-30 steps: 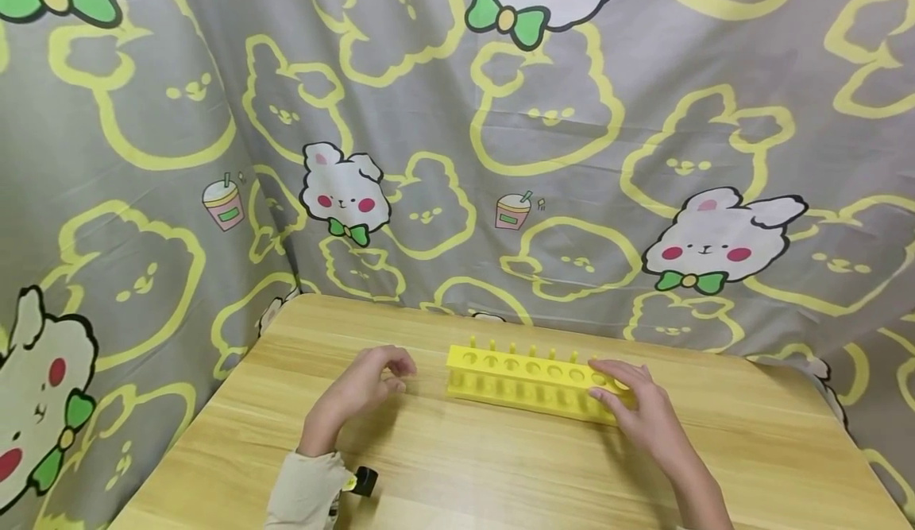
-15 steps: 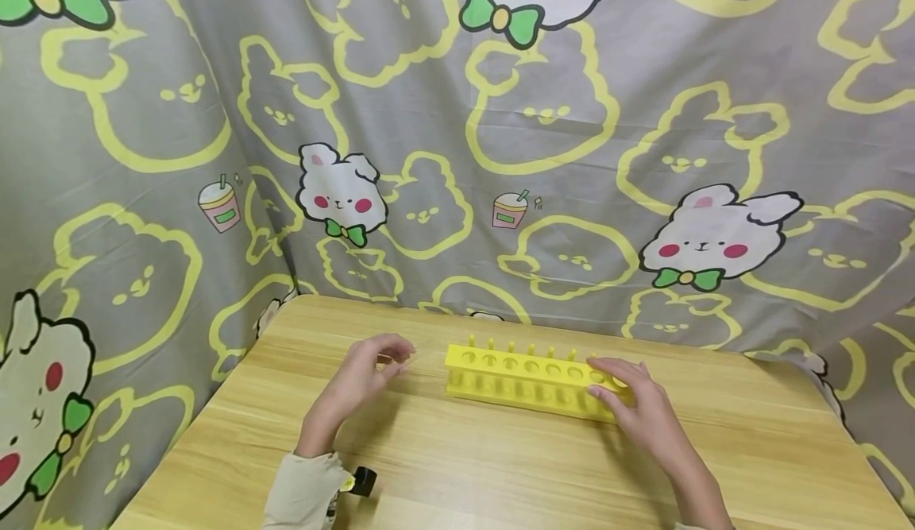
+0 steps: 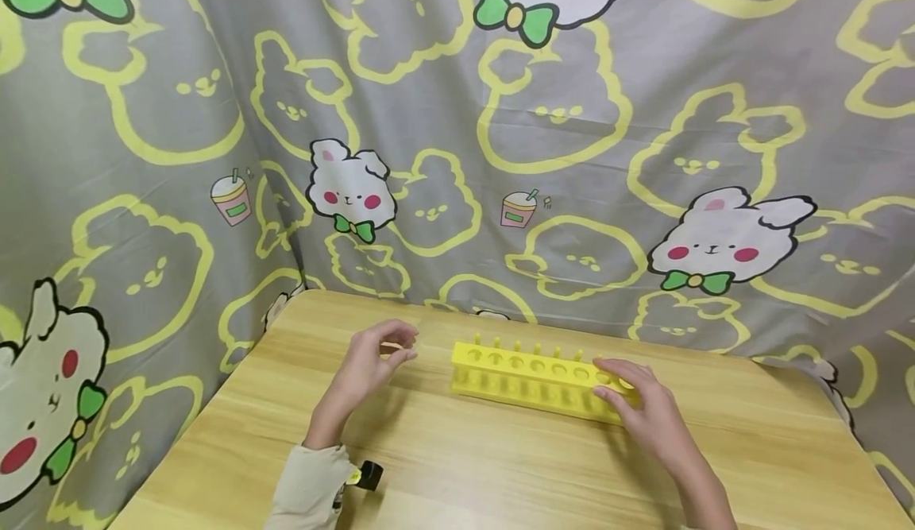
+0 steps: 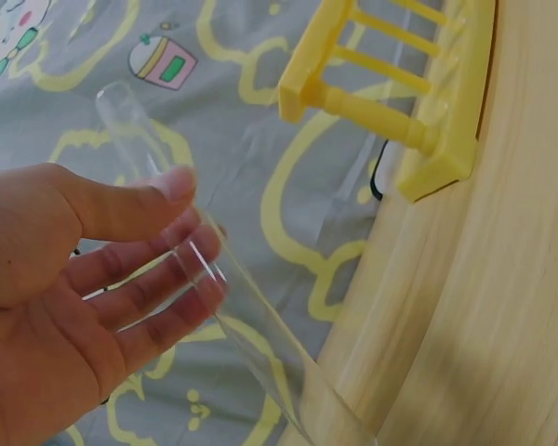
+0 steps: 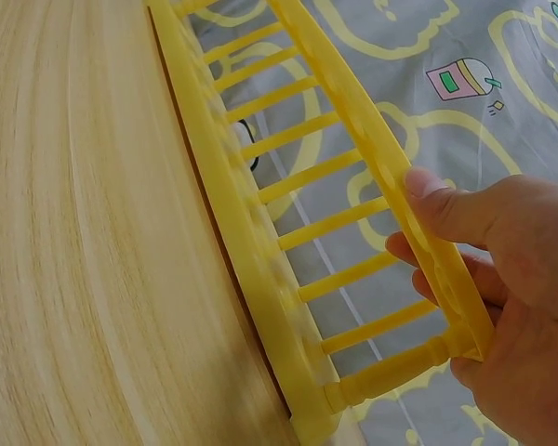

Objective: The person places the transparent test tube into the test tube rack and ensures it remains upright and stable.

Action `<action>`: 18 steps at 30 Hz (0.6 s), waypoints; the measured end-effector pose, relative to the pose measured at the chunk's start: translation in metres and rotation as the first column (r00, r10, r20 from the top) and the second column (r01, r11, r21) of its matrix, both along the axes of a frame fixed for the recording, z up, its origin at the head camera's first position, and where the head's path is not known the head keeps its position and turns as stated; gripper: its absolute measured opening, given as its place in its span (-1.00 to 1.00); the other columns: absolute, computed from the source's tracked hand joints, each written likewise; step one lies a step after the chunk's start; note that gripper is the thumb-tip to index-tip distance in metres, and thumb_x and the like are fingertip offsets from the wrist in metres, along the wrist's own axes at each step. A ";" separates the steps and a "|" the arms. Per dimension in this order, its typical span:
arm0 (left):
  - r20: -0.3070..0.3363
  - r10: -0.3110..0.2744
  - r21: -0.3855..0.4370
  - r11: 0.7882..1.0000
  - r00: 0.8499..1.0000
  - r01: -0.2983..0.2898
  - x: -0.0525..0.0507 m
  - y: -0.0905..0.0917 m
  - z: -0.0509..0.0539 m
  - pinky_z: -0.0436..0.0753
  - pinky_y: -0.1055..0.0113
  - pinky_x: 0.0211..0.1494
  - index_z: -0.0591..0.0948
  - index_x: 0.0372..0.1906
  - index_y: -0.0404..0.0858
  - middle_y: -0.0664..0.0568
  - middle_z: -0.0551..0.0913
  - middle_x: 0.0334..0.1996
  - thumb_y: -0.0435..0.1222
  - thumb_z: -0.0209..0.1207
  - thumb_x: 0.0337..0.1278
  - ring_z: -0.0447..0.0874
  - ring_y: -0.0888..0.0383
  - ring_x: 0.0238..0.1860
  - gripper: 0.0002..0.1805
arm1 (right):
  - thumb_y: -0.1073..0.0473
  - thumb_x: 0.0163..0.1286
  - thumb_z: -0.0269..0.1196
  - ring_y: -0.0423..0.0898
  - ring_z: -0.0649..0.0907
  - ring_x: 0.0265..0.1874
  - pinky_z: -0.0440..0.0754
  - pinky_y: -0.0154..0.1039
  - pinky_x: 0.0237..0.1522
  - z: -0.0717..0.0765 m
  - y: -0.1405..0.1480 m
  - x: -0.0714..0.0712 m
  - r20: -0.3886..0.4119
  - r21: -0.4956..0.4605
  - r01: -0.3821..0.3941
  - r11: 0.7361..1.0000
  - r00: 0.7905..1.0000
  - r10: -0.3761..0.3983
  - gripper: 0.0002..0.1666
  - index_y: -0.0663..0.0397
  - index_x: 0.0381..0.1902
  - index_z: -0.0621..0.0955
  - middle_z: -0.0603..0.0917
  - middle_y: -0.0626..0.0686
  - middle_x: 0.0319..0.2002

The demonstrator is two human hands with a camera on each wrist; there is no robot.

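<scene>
Head view. One yellow rack, two-tiered, standing on the wooden table; a row of round holes along the upper tier, a row of short pegs along the far edge. Your right hand, at the rack's right end, thumb to the near side of the upper tier. Your left hand, raised beside the rack's left end and apart from it, fingers bent toward the thumb. One pale sleeve on your left arm, with a small black piece at the cuff. Behind the table, grey patterned fabric with yellow outlines, white rabbits and drink cups.

Left wrist view. One clear tube, slanted, pinched between your left thumb and fingers; the upper end projects past the thumb, the lower part runs on to the frame's bottom edge. The rack stands near, not touching the tube.

Right wrist view. Your right hand grasps the upper tier at one end, thumb on one side, fingertips showing on the other. Slim rods join the two tiers, with a thicker turned post nearest your hand.
</scene>
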State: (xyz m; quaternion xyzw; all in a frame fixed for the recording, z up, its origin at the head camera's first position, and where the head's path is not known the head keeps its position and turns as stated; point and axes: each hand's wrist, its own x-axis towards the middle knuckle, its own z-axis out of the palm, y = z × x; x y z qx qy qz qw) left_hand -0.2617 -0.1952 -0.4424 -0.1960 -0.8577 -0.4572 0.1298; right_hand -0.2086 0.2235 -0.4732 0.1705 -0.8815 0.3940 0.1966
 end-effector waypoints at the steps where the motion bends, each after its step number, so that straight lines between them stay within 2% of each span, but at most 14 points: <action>1: -0.007 0.008 0.017 1.000 1.000 -0.008 0.000 0.001 0.001 0.77 0.16 -0.03 0.71 -0.07 -0.25 -0.03 0.74 -0.26 -0.55 0.42 0.09 0.75 0.07 -0.16 -0.70 | 0.29 0.33 0.43 0.27 0.57 0.17 0.02 0.33 0.51 0.000 0.000 0.000 0.001 -0.001 -0.002 1.000 1.000 0.002 -0.53 0.17 0.19 0.66 0.68 0.25 0.14; 5: -0.026 0.014 0.115 0.993 1.000 -0.011 0.001 0.003 0.005 0.77 0.16 -0.03 0.69 -0.07 -0.26 -0.08 0.73 -0.25 -0.55 0.41 0.11 0.75 0.00 -0.13 -0.70 | 0.30 0.32 0.43 0.31 0.57 0.18 0.03 0.38 0.49 0.000 0.001 0.000 0.002 -0.007 -0.003 1.000 1.000 0.003 -0.53 0.21 0.18 0.66 0.68 0.27 0.14; 7: -0.030 0.016 0.170 0.985 0.999 -0.010 0.002 0.005 0.008 0.77 0.14 -0.01 0.68 -0.06 -0.29 -0.12 0.72 -0.24 -0.55 0.39 0.12 0.75 -0.05 -0.11 -0.71 | 0.31 0.31 0.43 0.32 0.58 0.17 0.04 0.42 0.47 0.000 0.001 0.000 0.003 -0.009 -0.002 1.000 1.000 0.002 -0.53 0.22 0.18 0.66 0.68 0.27 0.13; 8: -0.032 0.021 0.189 0.982 0.999 -0.014 0.004 0.007 0.013 0.77 0.12 -0.01 0.67 -0.06 -0.32 -0.15 0.72 -0.25 -0.57 0.38 0.12 0.75 -0.09 -0.11 -0.71 | 0.31 0.31 0.43 0.32 0.58 0.17 0.04 0.43 0.46 0.000 0.001 0.000 0.002 -0.010 -0.001 1.000 1.000 0.001 -0.53 0.23 0.17 0.66 0.68 0.27 0.13; 10: -0.043 0.029 0.231 0.973 0.999 -0.018 0.004 0.008 0.013 0.77 0.11 -0.01 0.67 -0.07 -0.33 -0.16 0.72 -0.25 -0.58 0.38 0.13 0.74 -0.12 -0.10 -0.72 | 0.32 0.31 0.43 0.33 0.58 0.17 0.05 0.46 0.44 -0.001 0.001 0.000 0.003 -0.013 -0.001 1.000 1.000 0.001 -0.54 0.25 0.17 0.66 0.68 0.28 0.12; 13: -0.051 0.059 0.257 0.965 0.997 -0.043 0.004 0.010 0.015 0.77 0.06 0.00 0.66 -0.08 -0.34 -0.15 0.72 -0.23 -0.58 0.38 0.12 0.74 -0.12 -0.08 -0.73 | 0.32 0.31 0.43 0.34 0.58 0.17 0.06 0.48 0.41 -0.002 0.001 -0.001 -0.001 -0.017 -0.001 1.000 1.000 0.001 -0.54 0.25 0.17 0.66 0.69 0.29 0.11; 15: -0.065 0.071 0.270 0.962 0.995 -0.051 0.002 0.009 0.010 0.77 0.12 -0.02 0.67 -0.09 -0.30 -0.08 0.72 -0.22 -0.56 0.40 0.12 0.74 -0.03 -0.08 -0.73 | 0.32 0.31 0.43 0.34 0.59 0.17 0.07 0.50 0.40 -0.003 0.001 -0.001 -0.005 -0.019 -0.002 1.000 1.000 0.002 -0.54 0.25 0.16 0.66 0.69 0.29 0.11; 18: -0.079 0.091 0.273 0.960 0.993 -0.067 0.003 0.009 0.011 0.78 0.14 -0.05 0.65 -0.09 -0.31 -0.04 0.72 -0.22 -0.54 0.41 0.11 0.73 0.02 -0.09 -0.72 | 0.31 0.30 0.44 0.33 0.60 0.16 0.09 0.51 0.39 -0.002 0.000 -0.002 -0.014 -0.019 -0.001 1.000 1.000 0.001 -0.54 0.24 0.16 0.66 0.69 0.28 0.10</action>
